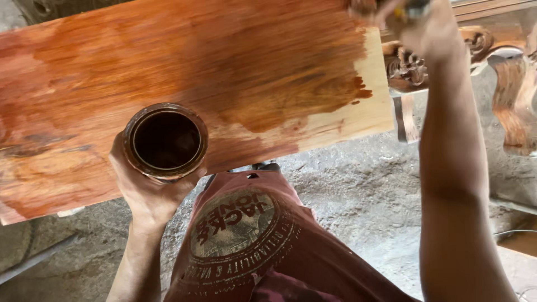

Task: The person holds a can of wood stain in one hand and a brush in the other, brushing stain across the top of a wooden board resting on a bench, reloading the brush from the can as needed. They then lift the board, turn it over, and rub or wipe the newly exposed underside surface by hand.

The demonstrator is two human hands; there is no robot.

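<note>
Wooden board (184,61) mostly stained reddish-brown; right edge bare, pale.

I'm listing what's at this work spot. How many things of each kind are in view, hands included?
Hands: 2, the left hand and the right hand
Open tins of dark stain: 1, the tin in the left hand
Wooden boards, partly stained: 1, the board
Carved wooden furniture pieces: 1, the carved piece beside the board
Total: 5
</note>
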